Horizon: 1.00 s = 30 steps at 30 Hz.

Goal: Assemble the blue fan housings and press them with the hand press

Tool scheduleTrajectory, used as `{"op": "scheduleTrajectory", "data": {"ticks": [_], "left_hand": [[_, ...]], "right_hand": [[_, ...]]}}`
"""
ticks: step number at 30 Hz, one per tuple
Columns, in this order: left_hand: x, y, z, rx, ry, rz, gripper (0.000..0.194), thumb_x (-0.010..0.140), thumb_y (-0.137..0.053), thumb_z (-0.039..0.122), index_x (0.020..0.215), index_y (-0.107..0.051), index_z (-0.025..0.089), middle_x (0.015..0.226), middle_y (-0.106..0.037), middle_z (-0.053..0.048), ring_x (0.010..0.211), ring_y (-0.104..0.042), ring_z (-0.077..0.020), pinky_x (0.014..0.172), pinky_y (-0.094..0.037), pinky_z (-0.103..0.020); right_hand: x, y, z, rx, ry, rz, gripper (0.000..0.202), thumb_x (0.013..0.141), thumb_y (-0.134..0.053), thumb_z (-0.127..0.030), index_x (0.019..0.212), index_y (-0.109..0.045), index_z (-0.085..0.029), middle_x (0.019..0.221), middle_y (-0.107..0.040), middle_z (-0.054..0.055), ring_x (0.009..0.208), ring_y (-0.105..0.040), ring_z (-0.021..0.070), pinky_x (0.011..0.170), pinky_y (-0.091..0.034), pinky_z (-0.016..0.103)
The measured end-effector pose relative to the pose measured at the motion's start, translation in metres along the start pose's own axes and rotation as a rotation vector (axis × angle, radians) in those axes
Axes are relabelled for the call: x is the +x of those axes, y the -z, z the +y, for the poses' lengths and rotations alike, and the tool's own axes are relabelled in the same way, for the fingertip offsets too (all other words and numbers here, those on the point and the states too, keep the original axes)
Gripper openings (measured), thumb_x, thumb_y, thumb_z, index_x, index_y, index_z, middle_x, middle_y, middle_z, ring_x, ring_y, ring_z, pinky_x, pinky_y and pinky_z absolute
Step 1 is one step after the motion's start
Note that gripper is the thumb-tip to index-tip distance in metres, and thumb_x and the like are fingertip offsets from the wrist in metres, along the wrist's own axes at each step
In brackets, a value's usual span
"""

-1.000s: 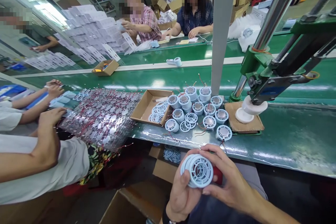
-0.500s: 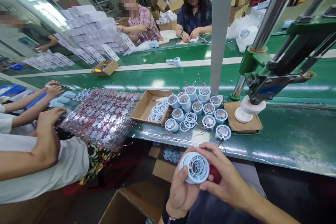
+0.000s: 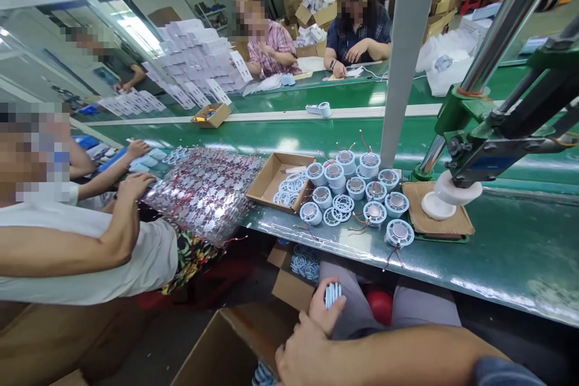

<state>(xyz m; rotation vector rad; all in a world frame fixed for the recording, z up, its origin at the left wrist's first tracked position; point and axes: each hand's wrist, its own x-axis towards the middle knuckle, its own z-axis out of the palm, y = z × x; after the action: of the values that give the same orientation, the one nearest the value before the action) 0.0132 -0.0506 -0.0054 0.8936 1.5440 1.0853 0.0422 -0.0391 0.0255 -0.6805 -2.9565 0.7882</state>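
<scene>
A small stack of light blue plastic rings (image 3: 333, 295), seen edge-on, is gripped in my left hand (image 3: 322, 313) above my lap. My right hand (image 3: 305, 347) lies across my left wrist, over the edge of an open cardboard box; its fingertips are partly hidden, and I cannot make out whether it holds anything. On the bench stand several round blue-and-white units (image 3: 374, 213) with thin red wires. Loose blue rings (image 3: 342, 204) lie among them, and more fill a shallow cardboard tray (image 3: 260, 188).
A green hand press (image 3: 493, 160) with a white pad stands over a cardboard sheet at the right. Wired parts in plastic (image 3: 203, 193) cover the bench at left, beside a person in white. Open boxes (image 3: 217, 344) sit below. A grey post (image 3: 404, 54) rises behind.
The stack of rings has turned edge-on in my left hand. My right hand has let go of it and moved down and left to my left wrist. The view has swung left.
</scene>
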Motion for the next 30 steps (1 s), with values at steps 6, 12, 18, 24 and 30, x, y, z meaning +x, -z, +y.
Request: {"op": "scheduleTrajectory", "data": {"ticks": [6,12,18,24,30], "left_hand": [[0.017,0.029,-0.026,0.156,-0.076,0.313,0.027,0.060,-0.074,0.015,0.081,-0.073,0.033,0.082,-0.067,-0.002,0.089,-0.064,-0.0379,0.089,-0.041,-0.052],[0.026,0.041,-0.028,0.259,-0.122,0.408,0.030,0.062,-0.073,0.016,0.089,-0.073,0.027,0.092,-0.066,-0.007,0.095,-0.062,-0.0379,0.092,-0.039,-0.051],[0.028,0.041,-0.007,0.308,-0.212,0.410,0.033,0.071,-0.072,0.022,0.104,-0.071,0.027,0.102,-0.064,-0.009,0.094,-0.062,-0.0355,0.092,-0.040,-0.050],[0.026,0.042,0.010,0.322,-0.311,0.444,0.038,0.075,-0.068,0.021,0.113,-0.068,0.024,0.117,-0.060,-0.013,0.108,-0.055,-0.0383,0.099,-0.036,-0.051],[0.019,0.040,0.018,0.321,-0.373,0.428,0.041,0.073,-0.071,0.018,0.113,-0.070,0.026,0.117,-0.060,-0.012,0.109,-0.056,-0.0380,0.100,-0.037,-0.050]], "right_hand": [[0.012,-0.018,-0.012,-0.001,0.167,-0.184,0.060,0.071,-0.078,-0.057,0.111,-0.068,-0.013,0.084,-0.077,0.016,0.084,-0.073,0.0329,0.095,-0.048,0.056],[0.003,-0.001,-0.001,0.078,0.262,-0.095,0.090,0.080,-0.073,-0.055,0.148,-0.040,-0.008,0.111,-0.072,0.020,0.122,-0.059,0.0369,0.114,-0.031,0.059],[-0.014,0.025,0.010,0.140,0.304,0.080,0.093,0.075,-0.079,-0.053,0.148,-0.039,-0.013,0.125,-0.063,0.017,0.132,-0.048,0.0341,0.121,-0.022,0.055],[-0.024,0.041,0.005,0.094,0.400,0.116,0.085,0.078,-0.078,-0.049,0.146,-0.041,-0.014,0.122,-0.064,0.014,0.127,-0.049,0.0327,0.121,-0.023,0.054],[-0.035,0.045,0.006,0.169,0.433,0.148,0.071,0.086,-0.070,-0.043,0.146,-0.042,-0.017,0.127,-0.062,0.013,0.134,-0.045,0.0296,0.122,-0.022,0.052]]}}
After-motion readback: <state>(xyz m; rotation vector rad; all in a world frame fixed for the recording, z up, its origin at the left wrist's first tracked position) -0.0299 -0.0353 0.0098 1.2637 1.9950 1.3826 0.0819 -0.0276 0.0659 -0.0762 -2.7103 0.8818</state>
